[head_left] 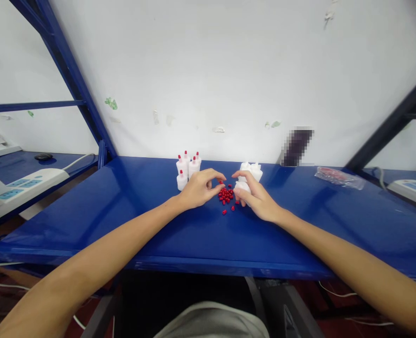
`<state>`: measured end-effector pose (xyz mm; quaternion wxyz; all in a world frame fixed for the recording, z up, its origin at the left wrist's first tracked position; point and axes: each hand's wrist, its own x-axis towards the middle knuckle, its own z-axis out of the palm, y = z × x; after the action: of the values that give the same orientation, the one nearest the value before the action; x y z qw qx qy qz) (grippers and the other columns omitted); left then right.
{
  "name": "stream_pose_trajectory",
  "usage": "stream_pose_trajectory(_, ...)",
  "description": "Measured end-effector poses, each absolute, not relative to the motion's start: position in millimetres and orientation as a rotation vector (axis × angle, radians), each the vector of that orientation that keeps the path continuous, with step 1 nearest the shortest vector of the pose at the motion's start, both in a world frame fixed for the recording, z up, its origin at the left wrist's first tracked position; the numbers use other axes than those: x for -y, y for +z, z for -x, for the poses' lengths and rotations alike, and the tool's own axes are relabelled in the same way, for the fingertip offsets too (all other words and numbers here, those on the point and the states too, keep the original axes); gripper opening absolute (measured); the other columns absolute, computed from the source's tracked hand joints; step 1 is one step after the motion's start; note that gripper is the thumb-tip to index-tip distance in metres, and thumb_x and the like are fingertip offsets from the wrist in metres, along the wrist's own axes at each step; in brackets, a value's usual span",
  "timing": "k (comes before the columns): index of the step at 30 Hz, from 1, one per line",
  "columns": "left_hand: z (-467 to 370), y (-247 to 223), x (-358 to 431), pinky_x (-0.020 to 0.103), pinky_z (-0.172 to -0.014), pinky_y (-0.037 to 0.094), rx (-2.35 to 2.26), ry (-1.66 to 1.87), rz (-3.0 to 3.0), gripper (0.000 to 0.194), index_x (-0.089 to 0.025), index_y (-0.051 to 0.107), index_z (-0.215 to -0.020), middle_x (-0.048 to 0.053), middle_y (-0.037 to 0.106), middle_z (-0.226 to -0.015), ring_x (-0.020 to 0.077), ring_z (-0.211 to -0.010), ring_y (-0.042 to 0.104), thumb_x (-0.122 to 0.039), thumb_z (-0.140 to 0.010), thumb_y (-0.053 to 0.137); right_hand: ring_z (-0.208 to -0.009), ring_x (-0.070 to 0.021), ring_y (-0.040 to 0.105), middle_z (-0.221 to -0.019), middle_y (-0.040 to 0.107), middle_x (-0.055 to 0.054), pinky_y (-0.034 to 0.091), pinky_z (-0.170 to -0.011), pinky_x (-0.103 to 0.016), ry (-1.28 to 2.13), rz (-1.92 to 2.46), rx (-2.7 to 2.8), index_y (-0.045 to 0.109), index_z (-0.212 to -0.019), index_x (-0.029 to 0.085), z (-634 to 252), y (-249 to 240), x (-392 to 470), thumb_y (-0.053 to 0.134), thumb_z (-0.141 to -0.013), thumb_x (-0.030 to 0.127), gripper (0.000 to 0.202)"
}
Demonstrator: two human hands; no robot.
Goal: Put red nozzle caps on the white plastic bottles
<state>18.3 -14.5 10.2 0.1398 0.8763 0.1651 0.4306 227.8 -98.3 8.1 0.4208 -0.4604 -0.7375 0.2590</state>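
Note:
My left hand (pixel 203 188) is over the left side of a loose pile of small red caps (pixel 225 194), thumb and forefinger curved in a pinch with a red cap (pixel 221 182) between them. On the pile's right, my right hand (pixel 253 195) curls around a white plastic bottle (pixel 242 187), its forefinger arched above and its thumb in front. The fingers partly hide this bottle. Just behind it stand more white bottles (pixel 256 173) with no red on their tops. Several white bottles with red-capped nozzles (pixel 181 180) stand upright behind my left hand.
The blue table (pixel 151 234) runs back to a white wall. A clear plastic bag with red contents (pixel 338 177) lies at the right. A blurred dark upright object (pixel 296 148) leans at the wall. Power strips (pixel 28 185) and blue frame posts (pixel 74 70) flank the table.

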Motion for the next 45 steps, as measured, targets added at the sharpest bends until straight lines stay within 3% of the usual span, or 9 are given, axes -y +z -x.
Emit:
stream_pose_trajectory(5, -23.1, 14.7, 26.5, 0.02, -0.059, 0.045, -0.431, 1.398, -2.48, 0.019, -0.018, 0.064, -0.111, 0.001, 0.064, -0.087, 0.0053, -0.057, 0.049, -0.027, -0.094, 0.061, -0.067, -0.0171, 0.059, -0.081, 0.062, -0.001, 0.045, -0.068, -0.03, 0.446, 1.172, 2.033, 0.047, -0.128, 0.022, -222.8, 12.2, 98.7, 0.044, -0.102, 0.046, 0.036)
stream_pose_trajectory(9, -23.2, 17.4, 29.9, 0.019, -0.06, 0.045, -0.422, 1.447, -2.443, 0.013, -0.018, 0.063, -0.106, 0.001, 0.062, -0.086, 0.0072, -0.065, 0.054, -0.025, -0.097, 0.056, -0.083, -0.0213, 0.065, -0.098, 0.068, -0.005, 0.045, -0.075, -0.031, 0.416, 1.184, 2.103, 0.052, -0.125, 0.022, -219.1, 17.3, 100.6, 0.044, -0.102, 0.045, 0.033)
stream_pose_trajectory(16, -23.2, 13.2, 32.0, 0.02, -0.061, 0.046, -0.376, 1.316, -2.488, 0.015, -0.018, 0.064, -0.106, 0.0, 0.062, -0.082, 0.0075, -0.064, 0.055, -0.028, -0.098, 0.056, -0.08, -0.0221, 0.062, -0.091, 0.065, -0.005, 0.046, -0.074, -0.033, 0.36, 1.186, 2.142, 0.055, -0.111, 0.021, -219.4, 15.4, 98.9, 0.046, -0.101, 0.045, 0.028)
stream_pose_trajectory(20, -25.0, 8.0, 31.5, 0.02, -0.061, 0.047, -0.351, 1.245, -2.484, 0.017, -0.018, 0.064, -0.109, 0.0, 0.064, -0.083, 0.0071, -0.061, 0.054, -0.028, -0.098, 0.056, -0.098, -0.0249, 0.061, -0.111, 0.061, -0.011, 0.047, -0.086, -0.038, 0.224, 1.126, 2.145, 0.055, -0.11, 0.02, -220.9, 12.3, 96.2, 0.046, -0.101, 0.045, 0.028)
stream_pose_trajectory(24, -24.8, 6.0, 29.9, 0.02, -0.06, 0.047, -0.362, 1.198, -2.424, 0.016, -0.019, 0.06, -0.11, 0.0, 0.065, -0.083, 0.008, -0.062, 0.058, -0.03, -0.098, 0.056, -0.086, -0.0234, 0.064, -0.096, 0.066, -0.007, 0.049, -0.08, -0.037, 0.279, 1.171, 2.164, 0.054, -0.108, 0.021, -221.6, 13.6, 97.3, 0.048, -0.1, 0.046, 0.028)
stream_pose_trajectory(28, -24.3, 5.1, 29.6, 0.021, -0.061, 0.048, -0.354, 1.15, -2.38, 0.017, -0.02, 0.054, -0.111, 0.0, 0.066, -0.082, 0.0097, -0.065, 0.062, -0.032, -0.1, 0.051, -0.071, -0.0213, 0.066, -0.09, 0.07, -0.005, 0.05, -0.073, -0.035, 0.393, 1.223, 2.176, 0.048, -0.12, 0.021, -220.6, 16.3, 101.3, 0.048, -0.1, 0.045, 0.031)
stream_pose_trajectory(32, -25.1, 5.1, 30.3, 0.02, -0.058, 0.044, -0.334, 1.167, -2.344, 0.016, -0.02, 0.049, -0.109, -0.004, 0.061, -0.073, 0.0088, -0.059, 0.057, -0.033, -0.1, 0.051, -0.078, -0.0223, 0.07, -0.11, 0.071, -0.009, 0.052, -0.076, -0.036, 0.371, 1.204, 2.19, 0.042, -0.133, 0.024, -219.5, 18.1, 103.7, 0.048, -0.101, 0.043, 0.037)
stream_pose_trajectory(38, -25.1, 7.3, 30.9, 0.02, -0.053, 0.037, -0.341, 1.174, -2.325, 0.016, -0.021, 0.043, -0.108, -0.008, 0.053, -0.062, 0.007, -0.05, 0.046, -0.032, -0.099, 0.051, -0.08, -0.0216, 0.071, -0.114, 0.071, -0.008, 0.053, -0.081, -0.038, 0.372, 1.171, 2.246, 0.042, -0.136, 0.026, -219.7, 20.7, 103.8, 0.047, -0.102, 0.042, 0.038)
stream_pose_trajectory(45, -24.4, 7.4, 31.2, 0.021, -0.055, 0.039, -0.37, 1.085, -2.305, 0.024, -0.021, 0.043, -0.115, -0.006, 0.059, -0.064, 0.0098, -0.055, 0.056, -0.033, -0.097, 0.054, -0.1, -0.0235, 0.069, -0.115, 0.07, -0.007, 0.052, -0.089, -0.038, 0.423, 1.083, 2.264, 0.048, -0.133, 0.026, -221.7, 20.7, 102.7, 0.047, -0.102, 0.039, 0.033)
